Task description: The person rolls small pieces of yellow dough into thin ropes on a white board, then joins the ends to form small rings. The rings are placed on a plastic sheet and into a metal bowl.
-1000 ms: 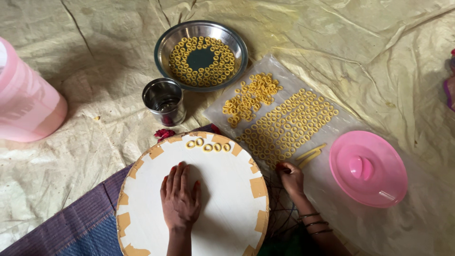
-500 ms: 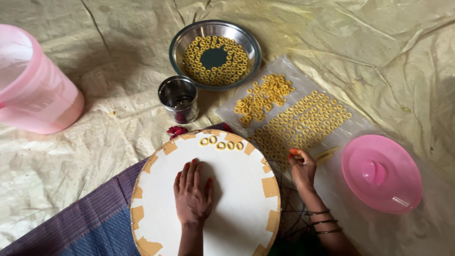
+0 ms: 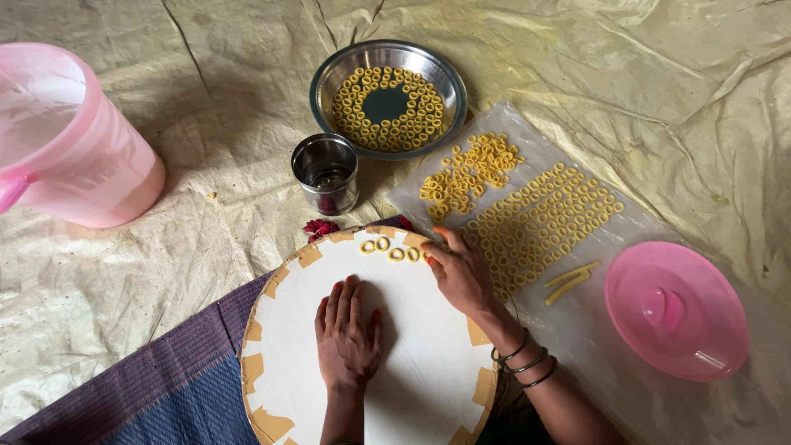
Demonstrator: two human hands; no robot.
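Note:
My left hand (image 3: 348, 334) lies flat, fingers apart, on a round white board (image 3: 412, 363) with tan tape patches on its rim. My right hand (image 3: 458, 270), with dark bangles at the wrist, reaches to the board's far edge, its fingertips pinched beside a short row of yellow dough rings (image 3: 391, 250). Whether a ring is in those fingertips cannot be told. To the right, many more yellow rings (image 3: 535, 218) lie in rows and a loose heap on a clear plastic sheet (image 3: 593, 330).
A steel plate (image 3: 389, 97) with rings stands at the far middle, a small steel cup (image 3: 326, 172) in front of it. A pink jug (image 3: 70, 140) stands left, a pink lid (image 3: 676, 309) right. Two yellow dough sticks (image 3: 570, 280) lie on the sheet. A purple cloth (image 3: 156, 387) lies at the near left.
My right hand has moved left from the plastic sheet to the row of rings at the board's far edge. The left hand stays flat on the board. The view has shifted.

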